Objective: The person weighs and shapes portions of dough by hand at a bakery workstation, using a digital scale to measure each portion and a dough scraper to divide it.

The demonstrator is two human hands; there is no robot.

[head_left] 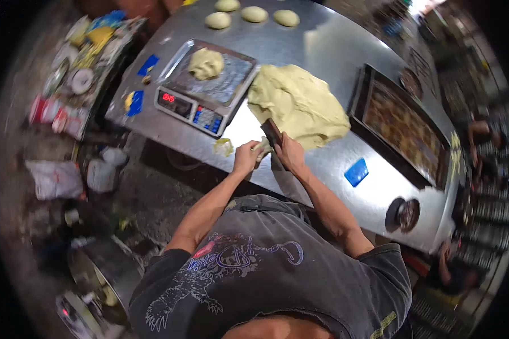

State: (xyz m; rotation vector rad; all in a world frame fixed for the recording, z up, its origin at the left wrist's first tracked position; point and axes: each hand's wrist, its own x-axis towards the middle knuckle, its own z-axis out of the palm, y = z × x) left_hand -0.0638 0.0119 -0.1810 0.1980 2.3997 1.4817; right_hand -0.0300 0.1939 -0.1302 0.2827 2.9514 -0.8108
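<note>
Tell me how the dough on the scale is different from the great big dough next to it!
The dough on the scale is a small lump, while the big dough is many times larger. The small lump is bunched up, but the big dough is spread wide. The small lump sits on the scale; the big dough lies right on the metal table. Both are pale yellow and uneven in shape.

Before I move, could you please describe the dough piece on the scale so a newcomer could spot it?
On the metal table, find the digital scale with red digits, just left of the big slab of dough. The dough piece sits alone on its pan. It is small and lumpy, unlike the slab or the four smoother balls at the far side.
</note>
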